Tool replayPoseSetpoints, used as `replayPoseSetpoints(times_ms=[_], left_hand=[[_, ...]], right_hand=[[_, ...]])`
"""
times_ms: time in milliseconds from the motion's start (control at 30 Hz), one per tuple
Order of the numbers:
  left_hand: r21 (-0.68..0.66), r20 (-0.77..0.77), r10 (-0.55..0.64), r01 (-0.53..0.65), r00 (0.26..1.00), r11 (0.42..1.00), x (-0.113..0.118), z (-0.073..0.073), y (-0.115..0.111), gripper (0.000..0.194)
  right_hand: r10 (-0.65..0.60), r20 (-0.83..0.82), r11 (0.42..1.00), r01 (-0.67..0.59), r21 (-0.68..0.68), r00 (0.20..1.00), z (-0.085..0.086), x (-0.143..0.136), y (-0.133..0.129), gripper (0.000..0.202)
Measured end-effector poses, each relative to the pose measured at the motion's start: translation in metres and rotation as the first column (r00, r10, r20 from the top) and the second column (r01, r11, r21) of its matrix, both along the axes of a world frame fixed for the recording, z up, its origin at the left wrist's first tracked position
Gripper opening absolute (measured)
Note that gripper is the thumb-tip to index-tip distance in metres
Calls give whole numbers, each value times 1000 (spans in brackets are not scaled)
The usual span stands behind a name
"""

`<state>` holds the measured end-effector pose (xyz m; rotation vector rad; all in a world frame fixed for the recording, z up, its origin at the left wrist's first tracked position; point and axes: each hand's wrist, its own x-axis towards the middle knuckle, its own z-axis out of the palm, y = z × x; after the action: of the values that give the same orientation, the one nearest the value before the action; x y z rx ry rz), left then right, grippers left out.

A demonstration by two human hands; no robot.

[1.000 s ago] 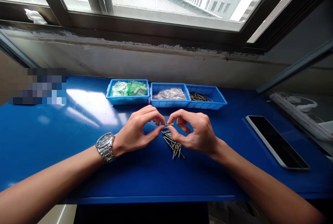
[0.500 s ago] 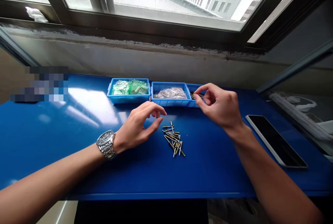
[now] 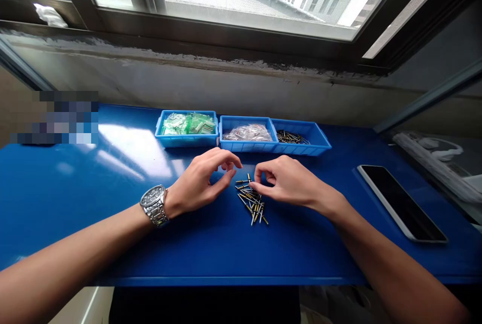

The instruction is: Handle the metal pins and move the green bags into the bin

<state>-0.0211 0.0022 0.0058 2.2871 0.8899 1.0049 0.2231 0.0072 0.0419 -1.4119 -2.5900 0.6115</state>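
Several brass-and-silver rivets (image 3: 253,203) lie in a loose pile on the blue table (image 3: 301,243). Just left of the pile, my left hand (image 3: 207,181) hovers with thumb and fingers curved apart and nothing between them. At the pile's upper right is my right hand (image 3: 286,181), thumb and forefinger drawn close together near the upper rivets; whether something small is between the tips cannot be made out. Dark rivets (image 3: 291,137) fill part of the right-hand blue bin (image 3: 318,138) behind it.
A blue bin (image 3: 188,141) with green packets stands at the back left, beside a bin section (image 3: 246,147) of clear bags. A phone (image 3: 402,203) lies at the right. The window wall (image 3: 188,83) rises behind the table.
My right hand has come down and left from the right-hand bin to the rivet pile, uncovering that bin. My left hand has kept its place.
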Motion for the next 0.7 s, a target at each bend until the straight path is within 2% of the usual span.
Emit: replayPoseSetpoints(times_ms=[500, 700], left_hand=[[-19, -10, -22, 22, 1000, 1000, -1, -1, -1, 16], [21, 17, 21, -21, 1000, 1000, 0, 0, -1, 13]], right_hand=[[-68, 35, 997, 67, 29, 997, -7, -11, -9, 12], [-32, -35, 997, 34, 62, 999, -6, -9, -6, 11]])
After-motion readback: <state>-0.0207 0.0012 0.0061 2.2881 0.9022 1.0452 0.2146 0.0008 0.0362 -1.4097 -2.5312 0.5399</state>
